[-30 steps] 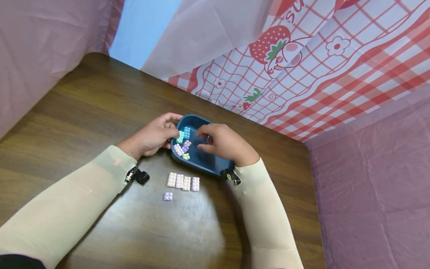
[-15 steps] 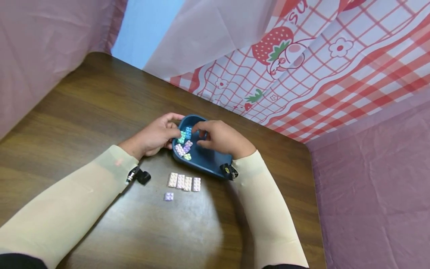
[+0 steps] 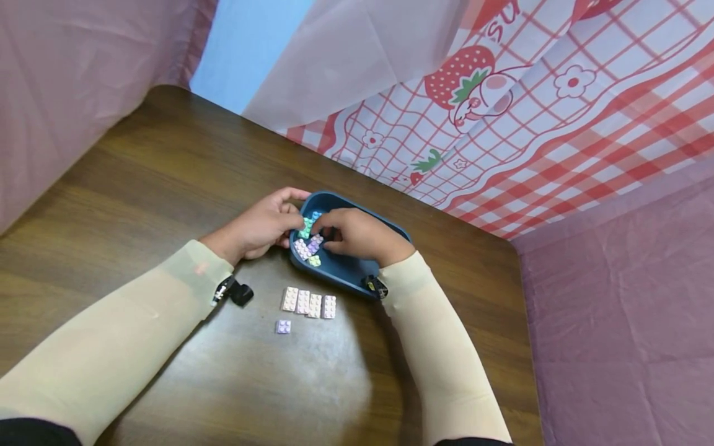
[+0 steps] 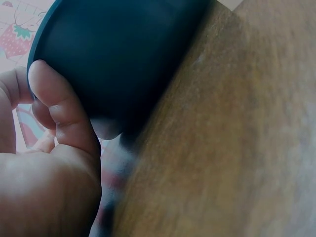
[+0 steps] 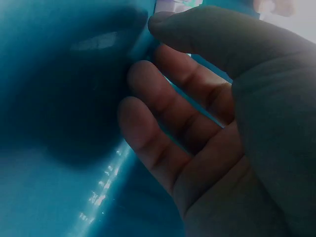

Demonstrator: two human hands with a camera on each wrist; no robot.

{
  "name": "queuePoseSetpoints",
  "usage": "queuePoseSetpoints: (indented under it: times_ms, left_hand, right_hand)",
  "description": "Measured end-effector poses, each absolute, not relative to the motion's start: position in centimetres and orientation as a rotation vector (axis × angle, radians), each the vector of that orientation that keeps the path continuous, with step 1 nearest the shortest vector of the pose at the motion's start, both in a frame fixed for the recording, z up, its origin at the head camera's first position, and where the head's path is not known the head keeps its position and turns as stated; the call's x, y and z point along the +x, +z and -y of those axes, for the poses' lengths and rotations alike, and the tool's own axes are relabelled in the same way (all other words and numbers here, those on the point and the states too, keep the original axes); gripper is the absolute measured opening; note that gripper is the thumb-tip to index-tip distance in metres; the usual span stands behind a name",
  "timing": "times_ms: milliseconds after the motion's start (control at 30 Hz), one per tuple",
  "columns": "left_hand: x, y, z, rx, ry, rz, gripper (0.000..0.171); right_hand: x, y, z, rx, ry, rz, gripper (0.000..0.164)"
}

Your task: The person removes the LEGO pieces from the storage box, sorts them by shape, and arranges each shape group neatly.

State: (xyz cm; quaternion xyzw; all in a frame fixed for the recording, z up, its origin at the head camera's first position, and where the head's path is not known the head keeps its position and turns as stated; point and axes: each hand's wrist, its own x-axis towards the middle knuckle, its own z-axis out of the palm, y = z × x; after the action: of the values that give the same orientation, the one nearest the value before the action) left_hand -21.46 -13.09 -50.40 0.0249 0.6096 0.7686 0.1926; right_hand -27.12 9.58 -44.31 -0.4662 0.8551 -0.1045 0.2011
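Observation:
A dark blue tray (image 3: 346, 267) with rounded corners holds several toy building blocks at its left end: a mint green block (image 3: 305, 229), a blue block (image 3: 316, 216), a purple block (image 3: 315, 243), a pale pink block (image 3: 302, 249) and a small yellow-green block (image 3: 315, 261). My left hand (image 3: 259, 224) grips the tray's left end, thumb at the rim by the green block. The left wrist view shows its fingers against the tray's outer wall (image 4: 118, 59). Inside the tray, my right hand (image 3: 365, 235) hovers with loosely bent fingers close to the blocks, partly covering the blue one. Its index fingertip is hidden in the right wrist view.
Cream and pale pink blocks (image 3: 303, 301) form a short row on the wooden table (image 3: 223, 371), in front of the tray. A small lilac block (image 3: 283, 326) lies nearer. Behind the table hangs a strawberry-print cloth (image 3: 468, 105); a pinkish curtain (image 3: 613, 297) borders the right.
My right hand has moved left and down inside the tray, toward the blocks, and now covers part of the blue one. The left hand keeps its grip on the tray.

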Motion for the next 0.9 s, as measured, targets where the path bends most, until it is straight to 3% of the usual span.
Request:
queuePoseSetpoints:
  times_ms: [900]
  left_hand:
    - [-21.33,-50.25,13.01,0.062,2.161,-1.708,0.064]
  right_hand:
    - [-26.92,-44.25,-9.68,-1.245,-0.249,-2.428,0.014]
